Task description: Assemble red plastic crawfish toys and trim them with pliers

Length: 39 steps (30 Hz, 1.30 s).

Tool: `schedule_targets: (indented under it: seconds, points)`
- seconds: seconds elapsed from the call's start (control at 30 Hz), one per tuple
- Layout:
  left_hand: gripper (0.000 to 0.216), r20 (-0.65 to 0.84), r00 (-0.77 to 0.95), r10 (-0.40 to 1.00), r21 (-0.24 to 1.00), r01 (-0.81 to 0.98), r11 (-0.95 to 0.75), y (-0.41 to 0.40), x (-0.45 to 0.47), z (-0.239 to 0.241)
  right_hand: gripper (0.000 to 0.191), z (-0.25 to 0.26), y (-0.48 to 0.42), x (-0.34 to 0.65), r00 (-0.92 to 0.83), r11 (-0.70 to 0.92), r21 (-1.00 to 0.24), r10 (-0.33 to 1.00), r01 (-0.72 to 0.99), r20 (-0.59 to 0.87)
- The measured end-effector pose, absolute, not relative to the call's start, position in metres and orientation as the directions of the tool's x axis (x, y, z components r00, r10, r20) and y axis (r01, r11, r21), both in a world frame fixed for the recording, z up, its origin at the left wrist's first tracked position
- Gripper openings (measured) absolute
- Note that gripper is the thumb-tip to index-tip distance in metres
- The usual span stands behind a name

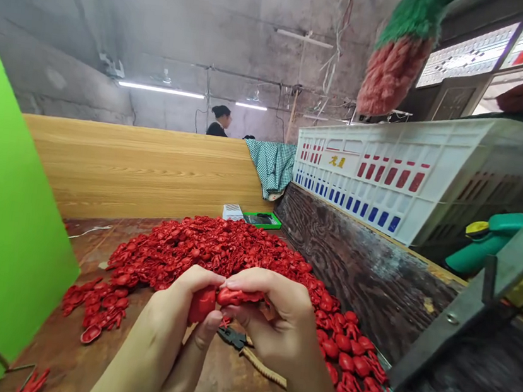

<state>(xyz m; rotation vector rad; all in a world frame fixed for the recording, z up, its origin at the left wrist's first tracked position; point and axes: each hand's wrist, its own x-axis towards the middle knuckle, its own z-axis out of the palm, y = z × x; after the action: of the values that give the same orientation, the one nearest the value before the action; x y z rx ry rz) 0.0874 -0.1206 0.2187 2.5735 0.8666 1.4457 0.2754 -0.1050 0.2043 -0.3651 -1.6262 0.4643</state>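
My left hand (161, 336) and my right hand (269, 321) meet low in the middle of the view, pinching a red moulded plastic piece (218, 299). Its rounded end sits in my left fingers, and a flatter part lies under my right fingers. A large heap of similar red plastic pieces (207, 246) spreads across the brown workbench (85, 308) just beyond my hands. Beneath my right hand lie pliers (231, 338) with a cord-wrapped handle (264, 368). Part of the pliers is hidden by that hand.
A green board (2, 228) stands at the left, and a tall wooden panel (126, 167) closes off the far side. On the right are a white plastic crate (411, 176) and a grey metal bracket (468, 298). A person (219, 121) stands beyond the panel.
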Motion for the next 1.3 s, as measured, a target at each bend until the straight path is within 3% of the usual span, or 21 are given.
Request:
schedule_targets:
  seconds: [0.17, 0.3, 0.43, 0.53, 0.73, 0.97, 1.3]
  points:
    - [0.028, 0.786, 0.351, 0.509, 0.349, 0.428, -0.834, -0.116, 0.088, 0.21, 0.013, 0.204, -0.101, 0.271, -0.102, 0.865, -0.502, 0.497, -0.026, 0.862]
    - [0.016, 0.8, 0.117, 0.589, 0.519, 0.36, -0.776, -0.12, 0.092, 0.202, 0.013, 0.211, -0.105, 0.266, -0.167, 0.86, -0.511, 0.504, 0.003, 0.847]
    - [0.014, 0.766, -0.068, 0.639, 0.63, 0.28, -0.725, -0.126, 0.091, 0.201, 0.033, 0.215, -0.112, 0.268, -0.276, 0.835, -0.55, 0.53, 0.004, 0.802]
    - [0.018, 0.713, -0.116, 0.692, 0.698, 0.207, -0.685, -0.128, 0.089, 0.205, 0.04, 0.212, -0.116, 0.273, -0.33, 0.834, -0.55, 0.535, 0.054, 0.778]
    - [0.045, 0.529, -0.194, 0.826, 0.848, 0.083, -0.523, -0.13, 0.1, 0.216, 0.025, 0.21, -0.12, 0.266, -0.244, 0.843, -0.517, 0.537, 0.144, 0.807]
    - [0.041, 0.28, -0.114, 0.953, 0.934, -0.2, -0.298, -0.127, 0.11, 0.224, 0.033, 0.211, -0.118, 0.261, -0.284, 0.826, -0.556, 0.558, 0.095, 0.78]
    - [0.039, 0.17, 0.192, 0.966, 0.866, -0.497, -0.053, -0.106, 0.119, 0.213, 0.042, 0.208, -0.116, 0.264, -0.294, 0.821, -0.558, 0.566, 0.12, 0.77]
